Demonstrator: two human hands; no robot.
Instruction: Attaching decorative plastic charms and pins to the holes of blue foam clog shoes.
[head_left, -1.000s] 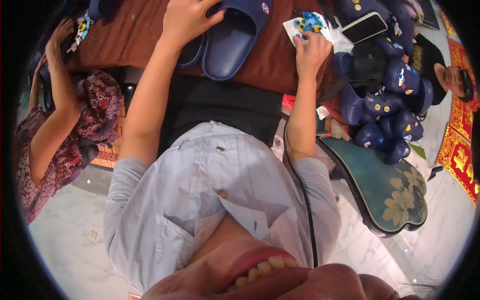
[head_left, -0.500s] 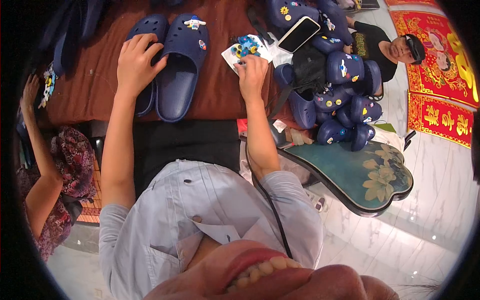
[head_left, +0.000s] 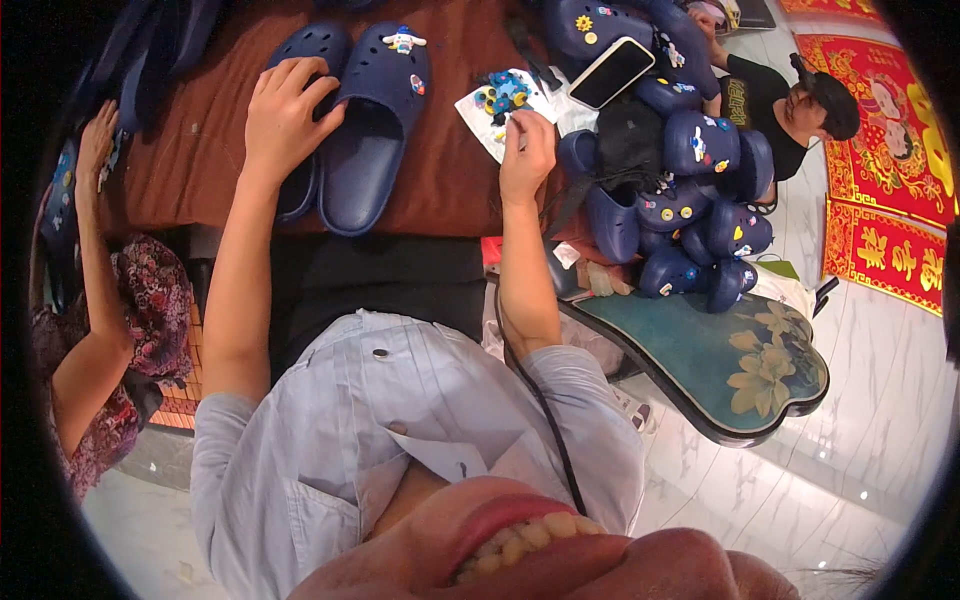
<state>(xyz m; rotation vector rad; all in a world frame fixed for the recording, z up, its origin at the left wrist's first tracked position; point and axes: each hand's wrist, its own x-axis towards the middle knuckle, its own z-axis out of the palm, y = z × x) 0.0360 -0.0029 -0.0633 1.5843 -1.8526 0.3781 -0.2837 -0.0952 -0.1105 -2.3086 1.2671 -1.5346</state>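
A pair of navy clogs lies side by side on the brown-covered table. My left hand (head_left: 285, 122) rests on the left clog (head_left: 312, 44), its fingers spread and thumb apart, hiding much of it. The right clog (head_left: 362, 170) carries a white character charm (head_left: 404, 41) and a smaller charm on its toe. Just beside the near right edge of a white sheet (head_left: 480, 127) is my right hand (head_left: 527, 160), thumb and fingers drawn together; anything between them is too small to make out. A pile of blue, yellow and black charms (head_left: 507, 92) sits on that sheet.
A phone (head_left: 612, 73) lies beside a black bag (head_left: 628, 140) and a heap of decorated navy clogs (head_left: 700, 145) at right. A green stool seat (head_left: 730, 375) stands below. Another person's arm (head_left: 98, 270) reaches in at far left; a person in black (head_left: 765, 110) is at right.
My right hand has drawn back a little from the charm pile. My left hand stays on the left clog. The far-left person's hand has moved up and right; the view has shifted slightly.
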